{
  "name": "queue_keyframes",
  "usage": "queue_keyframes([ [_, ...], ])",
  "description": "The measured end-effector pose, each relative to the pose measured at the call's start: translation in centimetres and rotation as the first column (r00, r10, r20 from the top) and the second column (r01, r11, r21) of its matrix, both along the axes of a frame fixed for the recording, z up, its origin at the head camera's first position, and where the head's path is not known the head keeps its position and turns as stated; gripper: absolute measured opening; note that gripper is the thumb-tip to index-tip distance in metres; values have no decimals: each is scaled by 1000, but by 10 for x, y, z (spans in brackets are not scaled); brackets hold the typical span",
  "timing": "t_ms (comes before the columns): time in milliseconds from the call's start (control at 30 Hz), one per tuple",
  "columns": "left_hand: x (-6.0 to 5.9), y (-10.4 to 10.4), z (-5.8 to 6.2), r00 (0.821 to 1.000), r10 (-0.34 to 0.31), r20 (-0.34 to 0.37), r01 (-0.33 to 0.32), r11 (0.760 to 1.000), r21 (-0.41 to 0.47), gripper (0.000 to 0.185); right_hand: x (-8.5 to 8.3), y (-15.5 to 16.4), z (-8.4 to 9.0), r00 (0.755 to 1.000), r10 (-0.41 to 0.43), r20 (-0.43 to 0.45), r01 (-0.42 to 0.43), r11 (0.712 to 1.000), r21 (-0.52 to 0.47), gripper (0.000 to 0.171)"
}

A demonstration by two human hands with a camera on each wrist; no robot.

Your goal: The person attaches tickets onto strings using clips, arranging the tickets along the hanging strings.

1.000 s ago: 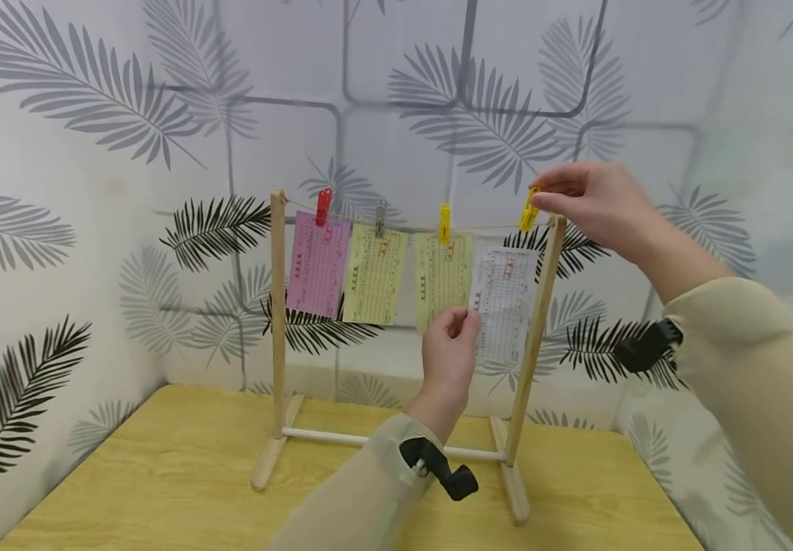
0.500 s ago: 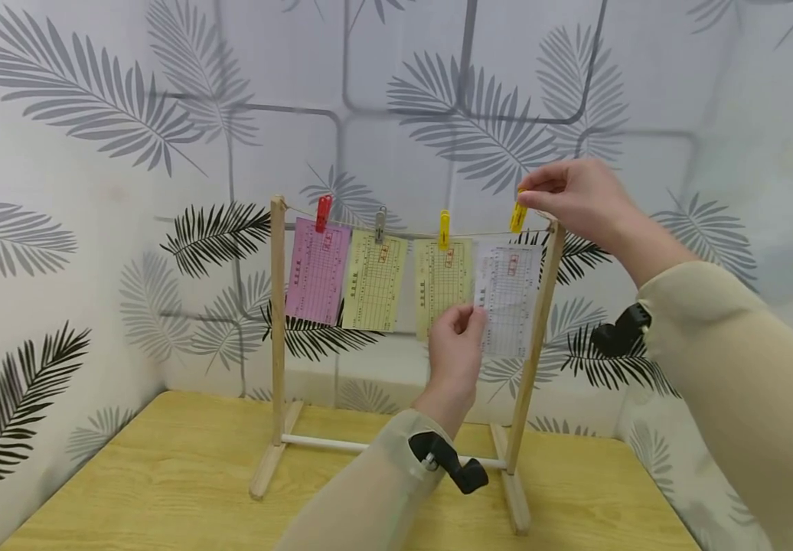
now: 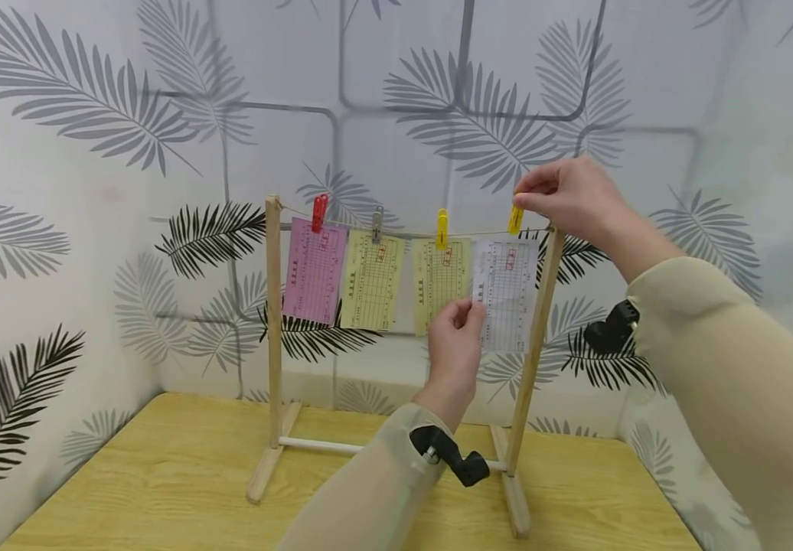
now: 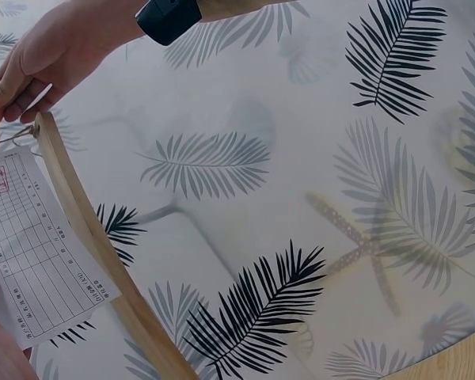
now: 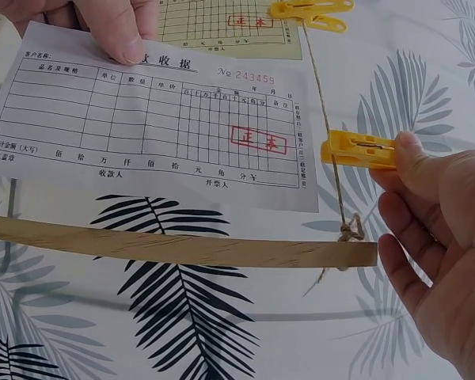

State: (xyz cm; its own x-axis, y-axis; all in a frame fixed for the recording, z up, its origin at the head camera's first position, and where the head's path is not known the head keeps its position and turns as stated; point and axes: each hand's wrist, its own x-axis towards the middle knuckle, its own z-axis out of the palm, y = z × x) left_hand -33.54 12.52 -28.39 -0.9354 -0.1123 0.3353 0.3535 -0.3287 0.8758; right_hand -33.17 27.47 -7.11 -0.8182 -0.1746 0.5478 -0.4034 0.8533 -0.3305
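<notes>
My left hand [image 3: 455, 340] pinches a white printed receipt [image 3: 505, 302] by its left edge. The receipt's top edge lies just below the twine [image 5: 326, 103], with a small gap showing in the right wrist view. Between thumb and fingers, my right hand [image 3: 579, 199] pinches a yellow clothespin [image 5: 360, 150]. Its tip is at the twine, close to the knot by the right wooden post [image 3: 536, 344]. Further left, a second yellow clothespin [image 3: 442, 228] holds a yellow receipt [image 3: 438, 272] on the line.
A grey clothespin [image 3: 377, 224] holds another yellow receipt [image 3: 371, 283], and a red clothespin [image 3: 319, 213] holds a pink receipt [image 3: 314, 272]. The wooden rack's left post [image 3: 274, 321] stands on a wood-grain table [image 3: 183, 474]. Leaf-patterned cloth hangs behind.
My right hand has moved left with the yellow clothespin, off the post's top and onto the twine beside it. My left hand has shifted the white receipt slightly up and right, nearer the twine.
</notes>
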Motion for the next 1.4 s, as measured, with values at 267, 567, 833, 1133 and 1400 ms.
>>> queue_keyframes([
  [267, 0, 0, -1, 1000, -15, 12, 15, 1000, 4, 10, -2, 2, -3, 999, 26, 32, -27, 1000, 17, 28],
  [567, 1, 0, -1, 999, -38, -4, 38, 999, 14, 10, -3, 2, -4, 997, 45, 67, -48, 998, 50, 30],
  [833, 2, -1, -2, 999, -39, 12, 39, 999, 12, 9, -2, 2, -7, 991, 53, 119, -62, 996, 67, 37],
  [1133, 2, -1, -1, 999, -44, 2, 44, 999, 2, 9, -1, 5, -8, 988, 41, 151, -54, 995, 83, 44],
  [1400, 2, -1, -2, 998, -54, 24, 54, 999, -3, 9, 1, 6, -8, 981, 44, 187, -58, 996, 74, 52],
])
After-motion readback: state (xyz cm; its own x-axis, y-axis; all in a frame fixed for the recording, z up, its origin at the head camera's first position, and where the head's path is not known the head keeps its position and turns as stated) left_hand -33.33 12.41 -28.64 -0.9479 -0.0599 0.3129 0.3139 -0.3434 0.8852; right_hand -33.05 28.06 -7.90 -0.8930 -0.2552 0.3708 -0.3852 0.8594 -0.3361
